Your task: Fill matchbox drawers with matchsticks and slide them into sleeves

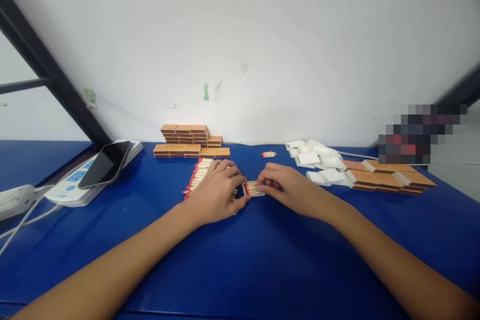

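A small white matchbox tray (253,188) filled with red-tipped matches lies on the blue table (240,260) between my hands. My left hand (217,190) rests palm down with curled fingers, its fingertips touching the tray's left side. It partly covers a row of loose matches (197,175) spread on the table. My right hand (285,185) pinches the tray's right side with its fingers bent together.
Stacked brown matchboxes (189,141) stand at the back by the white wall. A few loose matches (268,154) lie behind the tray. White inner trays (317,160) and brown sleeves (386,176) are piled at the right. A phone (105,164) lies on a power strip (71,185) at the left.
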`<state>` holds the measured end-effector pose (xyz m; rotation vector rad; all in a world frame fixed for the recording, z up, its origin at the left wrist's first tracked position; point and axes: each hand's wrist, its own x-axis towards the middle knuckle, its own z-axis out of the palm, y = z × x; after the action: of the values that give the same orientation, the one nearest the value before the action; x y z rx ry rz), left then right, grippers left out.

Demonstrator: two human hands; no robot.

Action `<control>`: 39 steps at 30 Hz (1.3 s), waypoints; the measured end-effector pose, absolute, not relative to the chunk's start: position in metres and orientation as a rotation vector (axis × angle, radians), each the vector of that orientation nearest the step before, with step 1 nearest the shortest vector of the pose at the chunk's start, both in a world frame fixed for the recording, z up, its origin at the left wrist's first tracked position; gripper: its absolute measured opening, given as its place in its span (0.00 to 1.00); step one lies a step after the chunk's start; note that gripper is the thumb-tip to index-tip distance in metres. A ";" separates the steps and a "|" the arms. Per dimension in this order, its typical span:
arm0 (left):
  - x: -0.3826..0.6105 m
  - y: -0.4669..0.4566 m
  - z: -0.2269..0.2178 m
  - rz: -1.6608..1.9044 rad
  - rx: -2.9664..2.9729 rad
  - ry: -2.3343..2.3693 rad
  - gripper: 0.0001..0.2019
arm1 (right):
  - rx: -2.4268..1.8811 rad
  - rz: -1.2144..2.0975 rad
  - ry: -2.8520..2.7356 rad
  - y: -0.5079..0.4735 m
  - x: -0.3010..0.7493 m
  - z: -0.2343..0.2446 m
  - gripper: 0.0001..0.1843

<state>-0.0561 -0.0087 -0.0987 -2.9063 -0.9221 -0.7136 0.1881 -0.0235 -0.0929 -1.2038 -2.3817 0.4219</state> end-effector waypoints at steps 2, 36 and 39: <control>-0.056 -0.008 -0.099 -0.713 -2.901 -0.922 0.15 | -1.205 0.389 -2.397 -0.025 0.187 -0.091 0.08; -0.056 -0.010 -0.101 -0.680 -2.900 -0.904 0.14 | -1.454 -0.213 -2.283 0.051 0.235 -0.123 0.13; -0.056 -0.009 -0.103 -0.680 -2.902 -0.906 0.14 | -1.428 -0.177 -2.288 0.051 0.233 -0.124 0.14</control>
<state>-0.0563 -0.0087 -0.1026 -2.9025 -0.9061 -0.6805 0.2330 0.0512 -0.1236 -1.4283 -2.2880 -0.1775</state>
